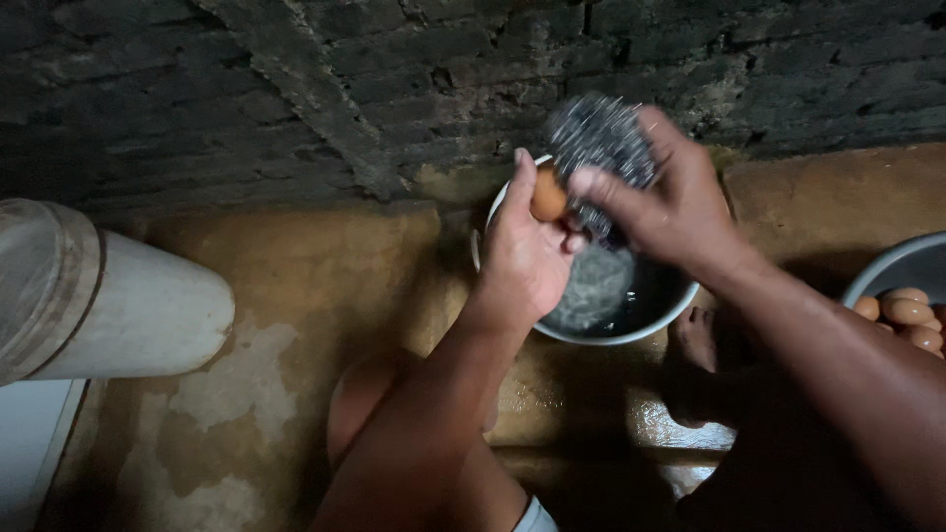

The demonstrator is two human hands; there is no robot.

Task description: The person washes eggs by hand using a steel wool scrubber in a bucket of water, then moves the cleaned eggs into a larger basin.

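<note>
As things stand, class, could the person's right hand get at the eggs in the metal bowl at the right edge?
Probably yes: the right hand is full, gripping a steel wool scrubber, but nothing blocks the way to the eggs in the metal bowl.

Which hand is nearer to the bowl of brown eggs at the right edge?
Right. The right hand, gripping a steel scourer, is closer to the egg bowl; the left hand, holding one egg, is further away.

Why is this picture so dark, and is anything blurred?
Head view: light is dim, so the brick wall and lower right arm sink into shadow. The left hand holding the egg is fairly sharp; the right hand and steel scourer look slightly smeared. The water in the bowl glints faintly. The pale cylinder at the left edge looks stretched.
</note>
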